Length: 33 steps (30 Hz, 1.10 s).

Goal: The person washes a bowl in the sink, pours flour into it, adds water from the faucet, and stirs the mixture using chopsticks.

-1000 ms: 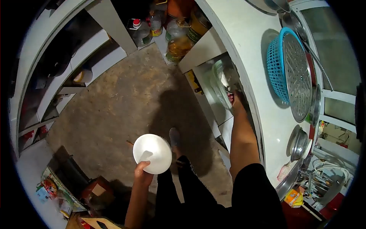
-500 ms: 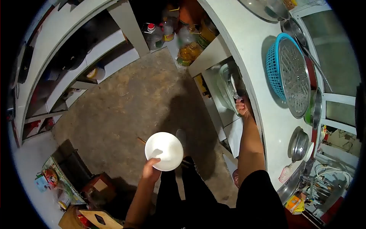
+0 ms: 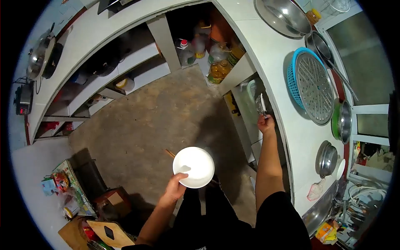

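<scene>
My left hand (image 3: 176, 186) grips a white bowl (image 3: 196, 163), thumb over the rim and fingers hidden beneath. Nothing but a shadow shows inside it. Wooden chopsticks (image 3: 170, 153) stick out from under the bowl on its far left side. On the right, my right hand (image 3: 266, 123) is closed on a clear plastic bag (image 3: 261, 107) with something slim and white in it, whose kind I cannot make out. That hand is at the opening of the cabinet under the counter, in front of a pale green see-through container (image 3: 250, 89).
The white counter (image 3: 277, 66) curves above my right forearm. On it stand a blue basket (image 3: 294, 79) with a perforated metal tray (image 3: 316, 87), steel bowls (image 3: 327, 159) and a large basin (image 3: 283, 18). Oil bottles (image 3: 219, 71) sit in the far corner. A cutting board (image 3: 109, 231) is at lower left.
My view has shifted, so the room appears further right and lower. My right hand has drawn the plastic bag slightly toward the cabinet's opening. The left hand still holds the bowl.
</scene>
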Motion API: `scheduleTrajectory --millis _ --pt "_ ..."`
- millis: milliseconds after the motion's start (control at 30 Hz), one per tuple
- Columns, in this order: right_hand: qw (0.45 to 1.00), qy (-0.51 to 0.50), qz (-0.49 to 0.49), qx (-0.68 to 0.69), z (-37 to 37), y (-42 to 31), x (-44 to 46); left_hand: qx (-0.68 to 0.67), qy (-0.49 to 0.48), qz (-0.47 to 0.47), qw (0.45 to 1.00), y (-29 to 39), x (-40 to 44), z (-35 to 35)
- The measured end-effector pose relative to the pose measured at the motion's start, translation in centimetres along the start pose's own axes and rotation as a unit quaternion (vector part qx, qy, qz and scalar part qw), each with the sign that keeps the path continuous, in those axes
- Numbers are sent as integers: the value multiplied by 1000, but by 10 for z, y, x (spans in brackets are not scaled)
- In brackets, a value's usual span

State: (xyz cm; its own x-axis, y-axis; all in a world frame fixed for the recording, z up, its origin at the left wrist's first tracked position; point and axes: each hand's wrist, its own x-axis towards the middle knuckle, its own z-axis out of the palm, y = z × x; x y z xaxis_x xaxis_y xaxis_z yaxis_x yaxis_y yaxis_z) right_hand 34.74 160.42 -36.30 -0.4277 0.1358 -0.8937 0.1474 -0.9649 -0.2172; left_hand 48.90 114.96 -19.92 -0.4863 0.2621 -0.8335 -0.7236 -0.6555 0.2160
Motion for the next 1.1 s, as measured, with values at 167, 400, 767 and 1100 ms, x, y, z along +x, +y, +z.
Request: scheduleTrajectory --millis 167,400,767,1100 --pt "986 -14 -169 -4 11 31 -9 -16 -17 -30 999 -8 -9 -9" --pt "985 -45 -154 -56 3 62 -28 -12 -22 -28 999 -7 -22 -4" --pt "935 -64 -172 -302 40 180 -220 -30 -58 70 995 40 -80 17" --pt "826 -261 -310 -393 100 164 -347 -13 -210 133 969 64 -131 25"
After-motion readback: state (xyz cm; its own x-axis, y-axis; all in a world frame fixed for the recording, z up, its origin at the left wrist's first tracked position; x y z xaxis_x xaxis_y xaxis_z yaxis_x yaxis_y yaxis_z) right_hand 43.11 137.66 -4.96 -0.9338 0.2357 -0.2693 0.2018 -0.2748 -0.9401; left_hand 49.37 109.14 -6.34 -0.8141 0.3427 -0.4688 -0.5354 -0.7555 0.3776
